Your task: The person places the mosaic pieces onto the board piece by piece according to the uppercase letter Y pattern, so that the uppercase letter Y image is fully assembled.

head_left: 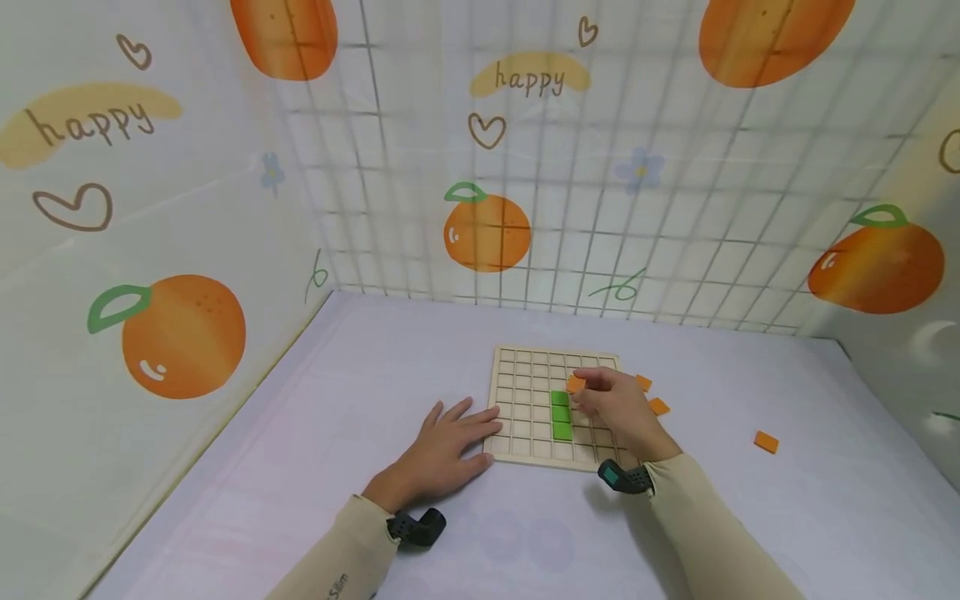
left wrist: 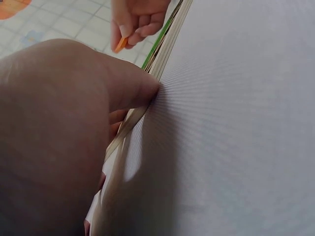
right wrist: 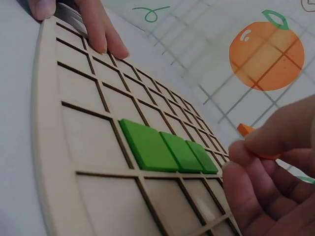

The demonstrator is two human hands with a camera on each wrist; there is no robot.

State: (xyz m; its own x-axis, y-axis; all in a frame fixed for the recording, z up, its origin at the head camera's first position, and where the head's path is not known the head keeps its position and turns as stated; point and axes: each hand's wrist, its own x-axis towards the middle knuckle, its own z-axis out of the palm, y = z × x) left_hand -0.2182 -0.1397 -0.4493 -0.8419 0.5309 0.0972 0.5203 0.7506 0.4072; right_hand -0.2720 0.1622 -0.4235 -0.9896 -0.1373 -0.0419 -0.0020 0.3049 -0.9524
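Observation:
A wooden grid board (head_left: pixel 517 429) lies flat on the table, with three green tiles (head_left: pixel 561 416) in a column of its cells. My right hand (head_left: pixel 618 408) pinches an orange tile (head_left: pixel 575 384) between thumb and fingers, over the board's right part. In the right wrist view that orange tile (right wrist: pixel 246 130) shows above the board, beyond the green tiles (right wrist: pixel 165 147). My left hand (head_left: pixel 450 446) lies with fingers spread, its fingertips on the board's left edge. The left wrist view shows its thumb (left wrist: pixel 133 86) against the board's side.
Right of the board lie two orange tiles, one partly behind my right hand (head_left: pixel 643 382) and one nearer (head_left: pixel 659 407). Another orange tile (head_left: pixel 766 442) sits farther right on the pale tablecloth (head_left: pixel 360 358). A wire grid behind printed sheeting (head_left: pixel 420 167) stands at the back.

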